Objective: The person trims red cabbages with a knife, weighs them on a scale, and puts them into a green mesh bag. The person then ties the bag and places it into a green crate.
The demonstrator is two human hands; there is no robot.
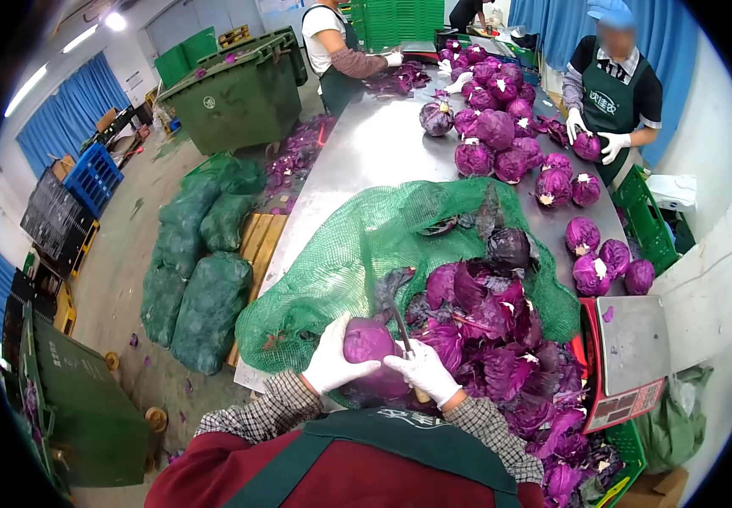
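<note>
The right hand point(423, 371) partly hides what seems a knife point(401, 327).

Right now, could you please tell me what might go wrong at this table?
The knife in the right hand could slip and nick the left hand, which holds the red cabbage beside it. The knife might also catch the green mesh bag spread close by.
</note>
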